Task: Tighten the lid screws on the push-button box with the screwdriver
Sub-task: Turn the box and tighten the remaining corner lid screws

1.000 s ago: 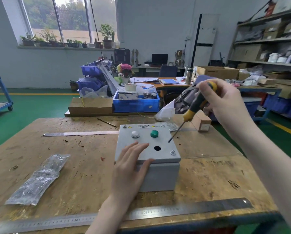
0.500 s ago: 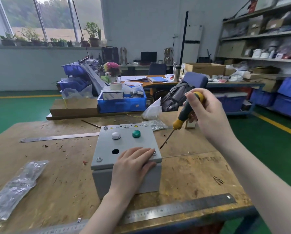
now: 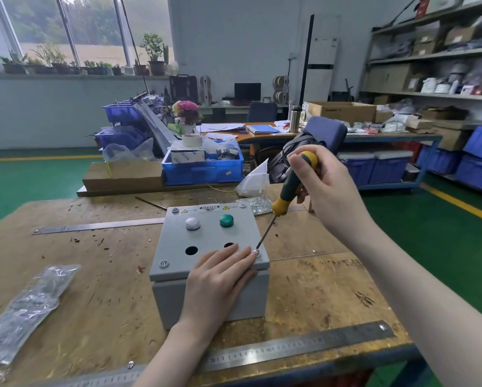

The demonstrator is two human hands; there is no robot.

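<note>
- A blue crate [image 3: 203,170] stands on a lower bench beyond the desk [image 3: 318,289]. It holds a roll of pale tape [image 3: 191,140], a white carton and some shiny parts too small to tell apart.
- Left of the crate lies a flat cardboard box [image 3: 122,175] with a clear bag resting on it.
- On the desk's left side lies a crumpled plastic bag [image 3: 27,308]; its contents cannot be made out.
- A long steel ruler [image 3: 290,349] runs along the desk's near edge, in front of the box. A second steel ruler [image 3: 94,226] lies on the far left, behind the box.
- A small bag of silvery parts [image 3: 260,204] sits just behind the box's far right corner. Wood chips are scattered over the desk's surface.
- The push-button box [image 3: 210,263] is grey metal and stands near the middle of the desk. Its lid carries a white button [image 3: 192,223], a green button [image 3: 226,220], and an open round hole [image 3: 191,250]; a second hole is partly hidden by the fingers.
- Screws show at the lid's corners; the near left screw [image 3: 164,263] is plainly visible.
- The left hand [image 3: 220,280] lies flat, fingers straight, pressing on the lid's near right part.
- The right hand [image 3: 326,188] is curled around the screwdriver [image 3: 286,199], which has a green and yellow handle. The tool tilts down to the left, its tip on the near right corner screw [image 3: 257,253], just beside the left fingertips.
</note>
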